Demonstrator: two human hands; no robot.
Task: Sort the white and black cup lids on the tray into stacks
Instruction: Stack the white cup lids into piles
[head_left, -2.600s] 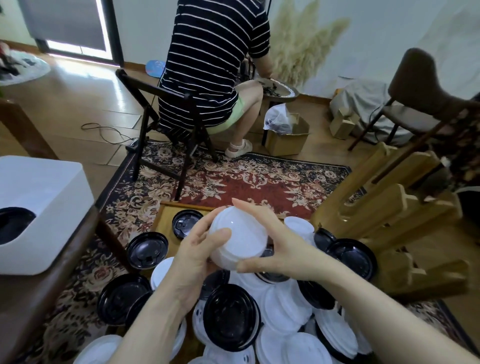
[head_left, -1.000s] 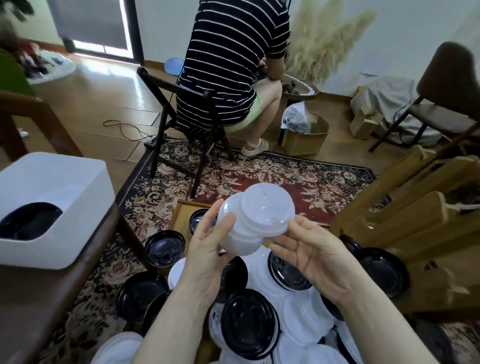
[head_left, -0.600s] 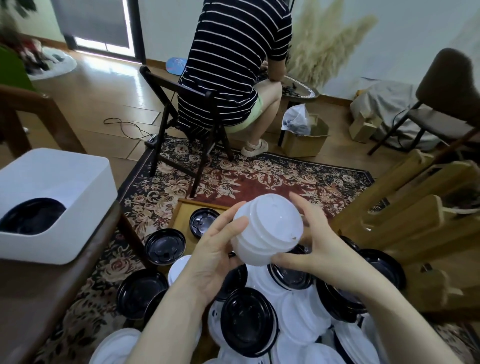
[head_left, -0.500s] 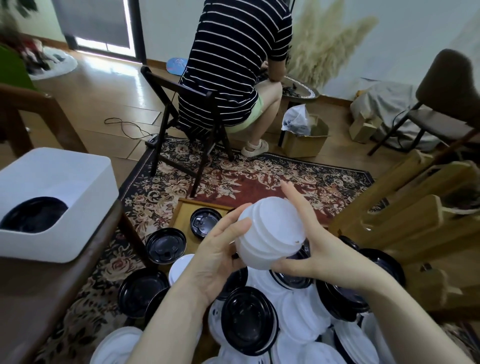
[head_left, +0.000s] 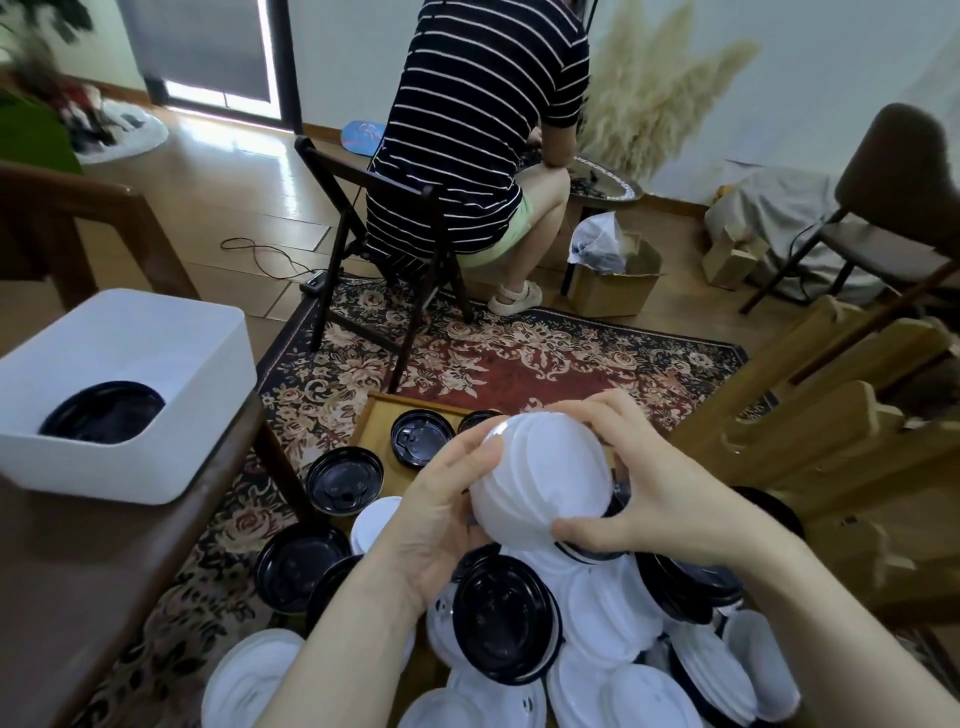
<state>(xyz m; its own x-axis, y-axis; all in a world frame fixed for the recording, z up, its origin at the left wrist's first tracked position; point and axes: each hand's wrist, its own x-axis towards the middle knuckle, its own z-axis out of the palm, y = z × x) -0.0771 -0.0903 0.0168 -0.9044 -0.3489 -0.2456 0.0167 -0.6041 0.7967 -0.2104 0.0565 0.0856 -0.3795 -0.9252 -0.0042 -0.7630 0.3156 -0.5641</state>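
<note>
A stack of white lids (head_left: 543, 475) is held in the air above the wooden tray (head_left: 382, 418). My left hand (head_left: 441, 514) grips the stack's left side with thumb and fingers. From the right and top, my right hand (head_left: 639, 493) curls round it. Below lies a mixed pile: a black lid (head_left: 506, 618) on top near the middle, white lids (head_left: 613, 618) around it, more black lids (head_left: 420, 437) at the tray's far end. Part of the pile is hidden by my arms.
A white bin (head_left: 130, 364) holding black lids (head_left: 101, 413) sits on a dark wooden table (head_left: 104, 571) at the left. A person in a striped shirt (head_left: 478, 119) sits on a folding chair (head_left: 384, 260) ahead. A wooden rack (head_left: 831, 415) stands at the right.
My right hand set another white lid onto the stack and now wraps over its top. The stack has come down a little toward the pile.
</note>
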